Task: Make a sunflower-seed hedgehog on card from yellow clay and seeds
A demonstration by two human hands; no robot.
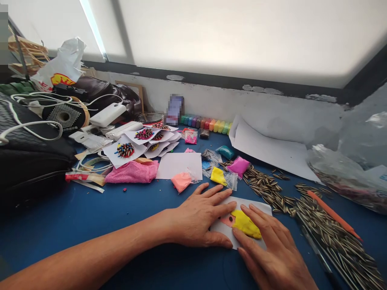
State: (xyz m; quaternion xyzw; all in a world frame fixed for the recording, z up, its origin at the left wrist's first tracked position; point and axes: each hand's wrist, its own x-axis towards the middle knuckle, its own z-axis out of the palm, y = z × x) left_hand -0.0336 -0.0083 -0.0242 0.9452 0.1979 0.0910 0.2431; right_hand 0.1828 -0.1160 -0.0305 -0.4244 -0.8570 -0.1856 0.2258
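Observation:
A white paper card lies on the blue table, bearing a flattened patch of yellow modelling clay joined to a smaller pink clay piece with dark dots. My left hand rests flat over the card's left side, fingers spread and holding nothing. From the right, my right hand reaches over the card with fingers stretched out, its fingertips at the edges of the yellow clay. Parts of the card and pink clay are hidden beneath my hands.
Striped sunflower seeds are heaped at right beside an orange clay tool. Bagged yellow clay and orange clay sit beyond the card. Finished seed-and-clay cards, a pink cloth and a black bag occupy the left.

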